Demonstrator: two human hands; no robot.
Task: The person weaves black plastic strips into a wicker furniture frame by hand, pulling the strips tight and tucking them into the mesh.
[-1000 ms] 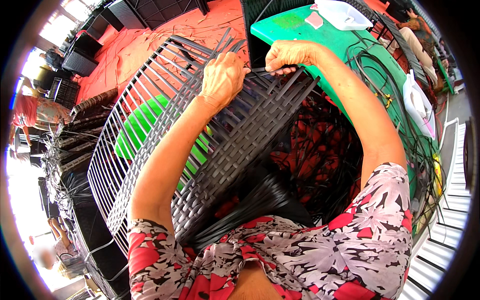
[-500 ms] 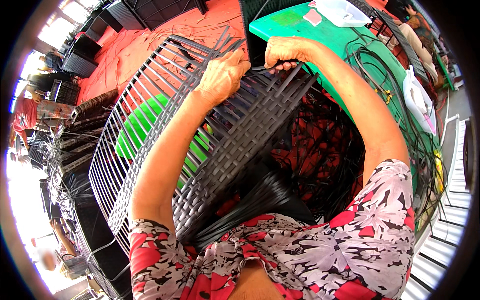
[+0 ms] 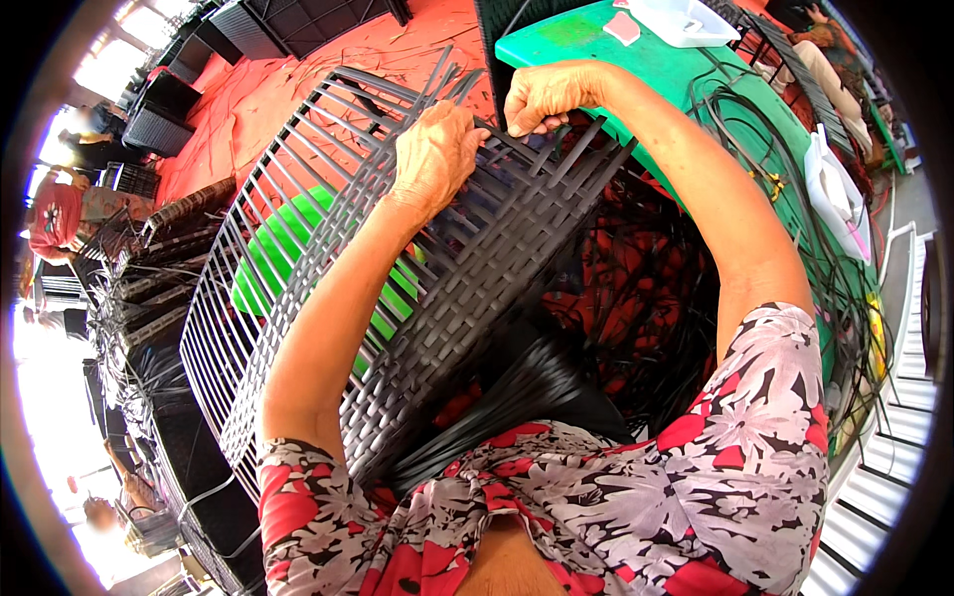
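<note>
A large grey-black wicker panel point(image 3: 452, 303) of flat plastic strips leans across my front, woven tightly along its near band and open-barred at the far left. Both hands are at its far edge. My left hand point(image 3: 435, 154) is closed around strips at that edge, fingers bent. Just to its right, my right hand point(image 3: 550, 96) pinches a dark strip, its fingertips curled down against the weave. Several loose strip ends point(image 3: 601, 164) stick out past the right hand. What lies inside each grip is mostly hidden by the fingers.
A green table point(image 3: 571, 45) at the upper right bears a white tray point(image 3: 686, 22), another white tray point(image 3: 835, 199) and tangled black strips point(image 3: 735, 109). A bundle of black strips point(image 3: 517, 407) lies by my lap. Red sheeting point(image 3: 437, 60) covers the floor. Other people are at the left and upper right.
My right hand has shifted slightly left and away from me along the panel's edge. My left hand has moved a little and its fingers have curled in more.
</note>
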